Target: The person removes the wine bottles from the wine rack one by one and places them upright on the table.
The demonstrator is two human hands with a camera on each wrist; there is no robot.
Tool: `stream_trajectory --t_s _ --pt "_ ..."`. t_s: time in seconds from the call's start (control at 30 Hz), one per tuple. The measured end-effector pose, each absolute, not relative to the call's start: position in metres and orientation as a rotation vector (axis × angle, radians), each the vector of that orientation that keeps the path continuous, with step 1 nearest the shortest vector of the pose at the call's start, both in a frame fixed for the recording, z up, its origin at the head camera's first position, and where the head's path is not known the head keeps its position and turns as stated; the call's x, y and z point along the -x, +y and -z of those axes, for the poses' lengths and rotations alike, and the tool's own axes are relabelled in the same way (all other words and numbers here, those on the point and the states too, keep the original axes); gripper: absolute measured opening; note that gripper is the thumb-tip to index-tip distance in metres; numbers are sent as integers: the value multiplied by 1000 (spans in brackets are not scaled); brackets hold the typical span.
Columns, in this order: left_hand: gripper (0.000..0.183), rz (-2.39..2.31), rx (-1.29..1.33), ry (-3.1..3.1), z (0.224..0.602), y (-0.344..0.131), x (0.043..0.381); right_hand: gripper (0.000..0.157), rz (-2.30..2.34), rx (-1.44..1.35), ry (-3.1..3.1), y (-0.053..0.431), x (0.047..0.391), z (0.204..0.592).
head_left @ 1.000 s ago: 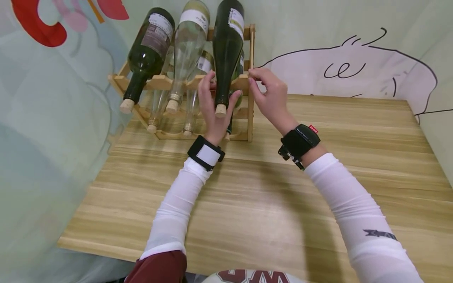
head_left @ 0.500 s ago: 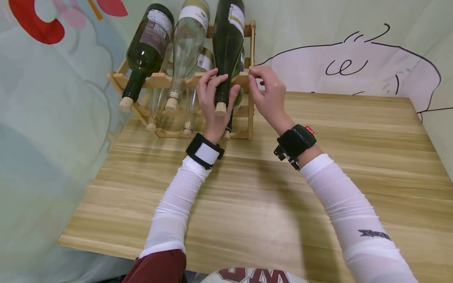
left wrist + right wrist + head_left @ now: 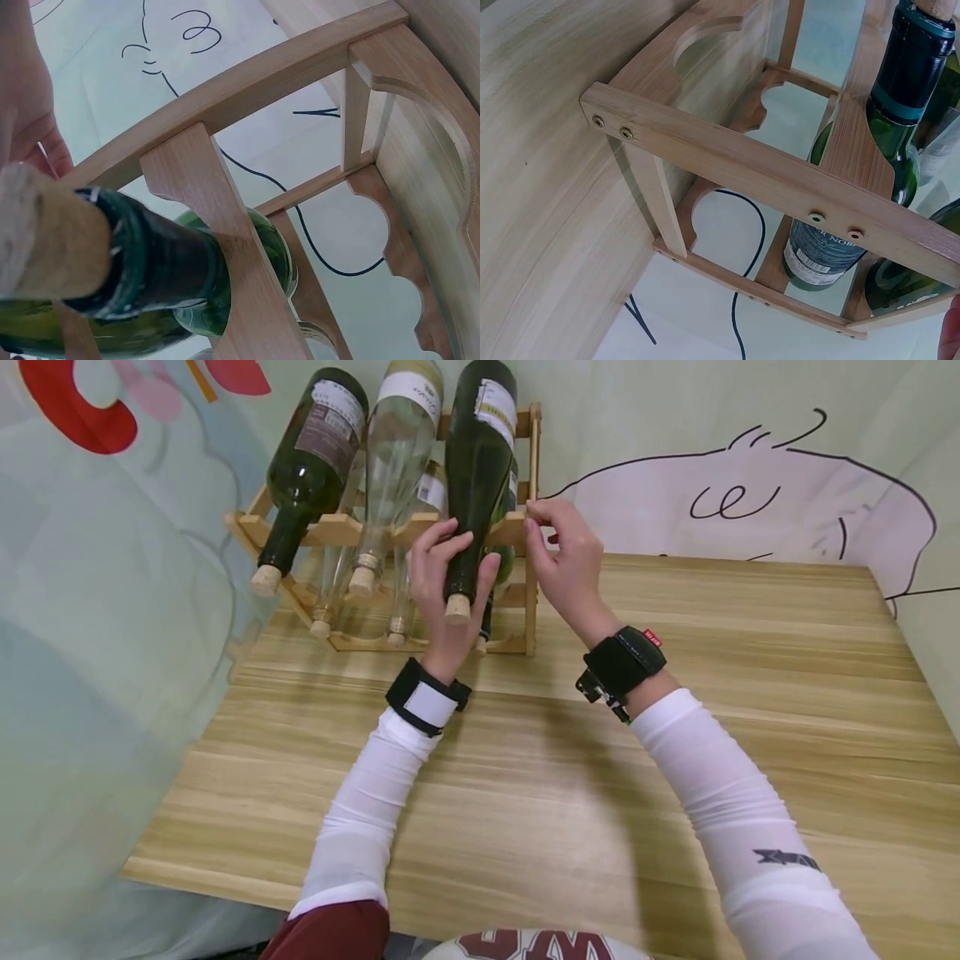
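A dark green wine bottle (image 3: 480,460) lies neck forward on the top tier of a wooden wine rack (image 3: 337,531), its cork (image 3: 457,608) towards me. My left hand (image 3: 438,602) curls around its neck from below, fingers on one side and thumb on the other. That cork (image 3: 49,232) fills the left wrist view's lower left. With thumb and fingers, my right hand (image 3: 570,556) pinches the rack's upper right corner. One fingertip (image 3: 950,330) shows at the right wrist view's edge.
Left of the held bottle lie a clear bottle (image 3: 401,452) and another dark bottle (image 3: 318,460), both corked. Several more bottles fill the lower tier, including a green labelled one (image 3: 821,255). The rack stands on a wood-grain table (image 3: 525,777) against a printed cloth backdrop (image 3: 750,510).
My left hand has drawn the dark green bottle slightly towards me and to the left, and its cork sits lower. The right hand stays at the rack corner.
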State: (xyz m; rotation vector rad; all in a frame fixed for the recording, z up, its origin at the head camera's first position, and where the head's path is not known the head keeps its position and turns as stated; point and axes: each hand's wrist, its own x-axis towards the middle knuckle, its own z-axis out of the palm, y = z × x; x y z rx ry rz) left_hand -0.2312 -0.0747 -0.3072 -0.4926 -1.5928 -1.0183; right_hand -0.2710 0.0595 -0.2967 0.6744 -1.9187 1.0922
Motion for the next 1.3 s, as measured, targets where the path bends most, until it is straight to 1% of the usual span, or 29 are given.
stream_trajectory --t_s 0.37,0.6,0.8,0.97,1.3 --pt "20 1038 559 -1521 304 -77 222 19 -1088 -674 -1879 56 271 299" --pt "15 1018 547 -1493 297 -79 216 19 -1103 -660 -1870 55 272 300" --pt "18 1004 541 -1466 294 -79 208 20 -1101 -665 -1886 55 271 301" --pt "21 904 544 -1465 296 -77 198 20 -1102 -659 -1880 54 272 301" --pt "19 822 550 -1450 300 -76 184 20 -1135 -649 -1868 55 274 302"
